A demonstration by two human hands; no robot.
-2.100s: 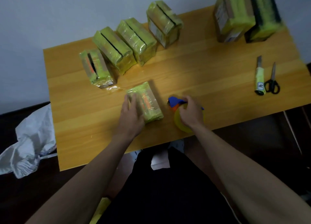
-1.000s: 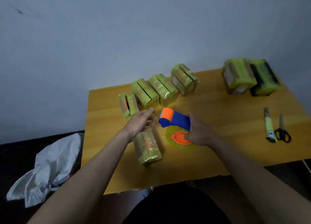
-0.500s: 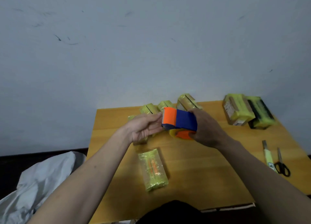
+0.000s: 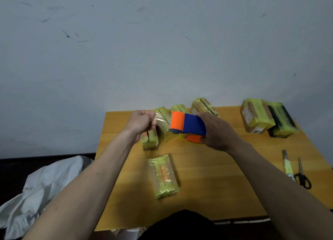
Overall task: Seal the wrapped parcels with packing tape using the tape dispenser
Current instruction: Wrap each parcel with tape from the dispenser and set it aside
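Clear tape (image 4: 161,120) is pinched by left hand (image 4: 139,125); right hand (image 4: 217,131) grips tape dispenser (image 4: 187,125).

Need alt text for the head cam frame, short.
Above a wooden table, the right hand holds an orange-and-blue tape dispenser while the left hand pinches clear tape drawn from it. One wrapped parcel lies flat near the person, more parcels stand along the wall, and a utility knife and scissors lie at right.

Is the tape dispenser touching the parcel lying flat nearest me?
Apart. In the head view the right hand holds the tape dispenser up in the air, with bare table showing between it and the parcel.
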